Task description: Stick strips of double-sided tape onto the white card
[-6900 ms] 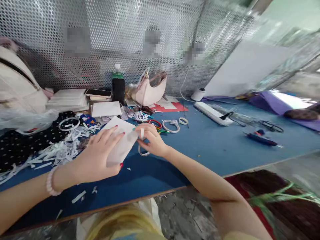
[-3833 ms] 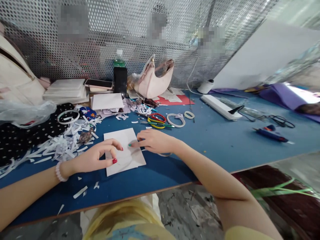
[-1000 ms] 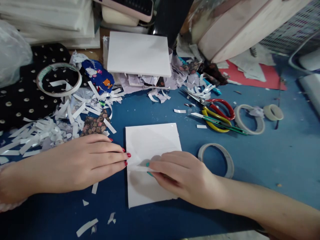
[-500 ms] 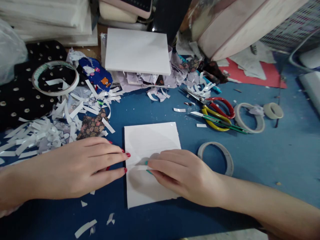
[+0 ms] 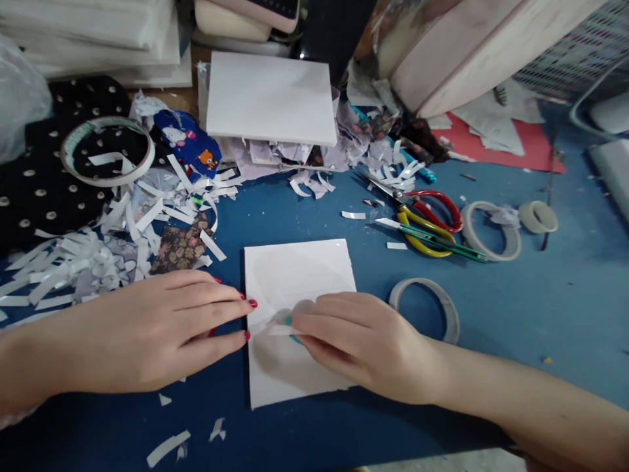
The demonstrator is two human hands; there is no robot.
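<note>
Nearest us, small paper scraps (image 5: pixel 168 448) lie on the blue table (image 5: pixel 393 432). Above them our left hand (image 5: pixel 152 328) rests palm down, holding nothing that we can see, its fingers nearly straight, slightly spread, the tips at the left edge of a white board (image 5: pixel 295 278). That board lies flat before us. Our right hand (image 5: pixel 368 341) reaches over it from the other side, thumb and index pinching a narrow white strip (image 5: pixel 281 330), likely tape, the other fingers curled together. We judge the strip only partly laid: it runs toward the left edge, while its right end is in our grip, not yet pressed down. A tape roll (image 5: pixel 451 314) sits just beside that hand. Farther off are scissors (image 5: pixel 460 213), a heap of paper shreds (image 5: pixel 63 272) and a second white board (image 5: pixel 270 98), whose finish we cannot tell.
</note>
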